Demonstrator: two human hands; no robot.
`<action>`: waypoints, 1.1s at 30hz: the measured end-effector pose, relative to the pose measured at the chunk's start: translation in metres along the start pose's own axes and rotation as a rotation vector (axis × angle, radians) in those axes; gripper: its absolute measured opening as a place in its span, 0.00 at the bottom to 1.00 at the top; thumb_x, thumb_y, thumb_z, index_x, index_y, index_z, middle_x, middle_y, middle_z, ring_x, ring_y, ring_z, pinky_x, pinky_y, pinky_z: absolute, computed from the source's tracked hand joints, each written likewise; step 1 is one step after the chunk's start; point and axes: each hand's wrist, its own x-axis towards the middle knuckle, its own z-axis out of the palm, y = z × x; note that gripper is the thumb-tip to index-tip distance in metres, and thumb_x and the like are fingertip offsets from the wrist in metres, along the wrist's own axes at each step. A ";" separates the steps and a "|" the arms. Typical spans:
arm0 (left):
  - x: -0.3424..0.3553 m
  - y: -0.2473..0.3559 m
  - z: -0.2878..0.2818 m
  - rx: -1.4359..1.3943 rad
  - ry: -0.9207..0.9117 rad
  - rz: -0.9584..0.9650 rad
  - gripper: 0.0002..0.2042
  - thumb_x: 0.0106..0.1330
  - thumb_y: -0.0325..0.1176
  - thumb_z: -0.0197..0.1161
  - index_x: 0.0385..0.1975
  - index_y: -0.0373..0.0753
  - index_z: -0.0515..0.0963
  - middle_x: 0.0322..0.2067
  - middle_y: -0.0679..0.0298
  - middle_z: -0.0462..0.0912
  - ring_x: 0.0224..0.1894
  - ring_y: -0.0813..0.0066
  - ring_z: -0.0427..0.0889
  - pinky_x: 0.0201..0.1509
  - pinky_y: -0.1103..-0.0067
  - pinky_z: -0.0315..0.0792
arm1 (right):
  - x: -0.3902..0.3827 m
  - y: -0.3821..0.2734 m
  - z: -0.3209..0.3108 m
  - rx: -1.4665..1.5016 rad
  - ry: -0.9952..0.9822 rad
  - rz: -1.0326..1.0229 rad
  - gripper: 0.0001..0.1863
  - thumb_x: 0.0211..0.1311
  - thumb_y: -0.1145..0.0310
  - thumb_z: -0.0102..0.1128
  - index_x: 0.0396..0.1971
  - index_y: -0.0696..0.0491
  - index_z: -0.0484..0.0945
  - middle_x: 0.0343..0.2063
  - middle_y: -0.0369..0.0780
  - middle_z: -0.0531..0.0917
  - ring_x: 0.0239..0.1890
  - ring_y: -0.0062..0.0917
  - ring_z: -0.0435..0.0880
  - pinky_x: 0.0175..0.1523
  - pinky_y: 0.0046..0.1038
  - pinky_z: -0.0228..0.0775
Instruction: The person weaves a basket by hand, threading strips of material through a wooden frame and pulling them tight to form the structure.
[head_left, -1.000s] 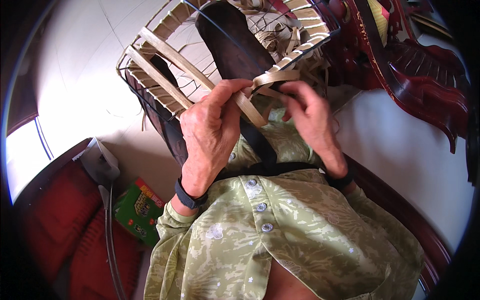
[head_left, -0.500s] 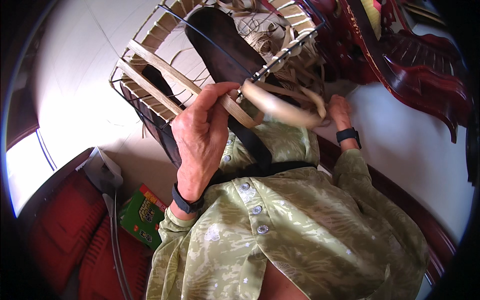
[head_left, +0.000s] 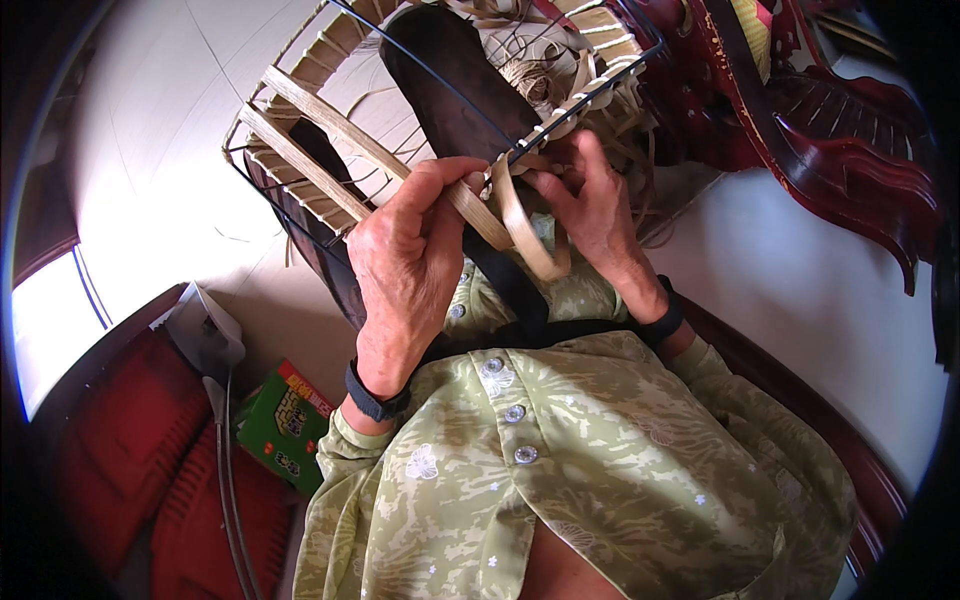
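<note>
Two bare hands at the near edge of a wire frame (head_left: 590, 97), which lies tilted across the person's dark-trousered legs (head_left: 445, 75). The left hand (head_left: 412, 240) is closed on this edge, thumb and forefinger pinched together over the near end of a flat slat (head_left: 335, 125); a second slat (head_left: 305, 160) runs beside it. The right hand (head_left: 595, 205) is narrow, with thumb and fingers drawn close; whether they grip the pale strip (head_left: 515, 220) cannot be told, since the fingertips are partly hidden. The strip hangs as an open loop from the frame's edge, between the two hands. Likely faults: if the left pinch eases, the edge may tip and the slat end shift; if the loop is drawn up unevenly, the strip may twist or kink, and a sharp pull could split it. Loose strips (head_left: 600, 125) and a coil of twine (head_left: 528, 80) lie just beyond the right hand, close enough that a trailing end might snag.
</note>
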 end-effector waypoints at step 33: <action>0.002 0.000 0.001 -0.016 0.015 0.005 0.14 0.65 0.18 0.57 0.43 0.42 0.84 0.21 0.65 0.81 0.20 0.81 0.76 0.28 0.83 0.70 | -0.007 0.129 -0.107 -0.965 -0.003 0.621 0.15 0.67 0.60 0.59 0.37 0.58 0.86 0.40 0.49 0.88 0.41 0.45 0.86 0.46 0.40 0.78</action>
